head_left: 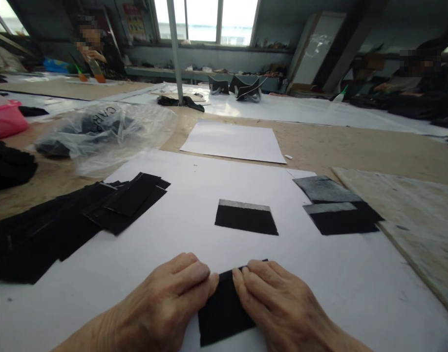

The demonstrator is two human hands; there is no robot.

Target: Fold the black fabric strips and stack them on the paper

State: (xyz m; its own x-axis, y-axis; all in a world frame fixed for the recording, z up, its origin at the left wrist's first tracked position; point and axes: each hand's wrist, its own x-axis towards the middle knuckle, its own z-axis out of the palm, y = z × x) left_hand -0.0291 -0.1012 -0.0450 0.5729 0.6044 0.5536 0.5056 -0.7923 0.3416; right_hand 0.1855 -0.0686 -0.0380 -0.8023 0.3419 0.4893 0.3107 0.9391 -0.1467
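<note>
— Black piece (224,313) nearest the camera, on the white sheet (187,210), between both hands. Grip?
— Left hand (168,298) curled, thumb and fingers pinching its top edge near the left corner. Right hand (278,298) bent over the right part of that edge, also grasping, fingertips pressed down.
— How far along?
— Partway, I'd judge. Narrow band along the top edge looks like a fold; fingers hide most of it, so can't call it finished.
— Others?
— Loose piece (245,220) straight ahead, grey strip facing up, no fold visible. Right stack (350,217) overlaps itself, grey showing too. Left pile (62,225) is bigger, mostly black; done or waiting, can't tell. No hand on any of them.
— Edges, room?
— Bare sheet between hands and loose piece, more on either side of it. Right stack's outer corner reaches about to the board (421,220). Left pile spreads toward the frame's left edge, bag (114,132) beyond. Tightest side: near one, piece's lower edge close to the frame bottom.
</note>
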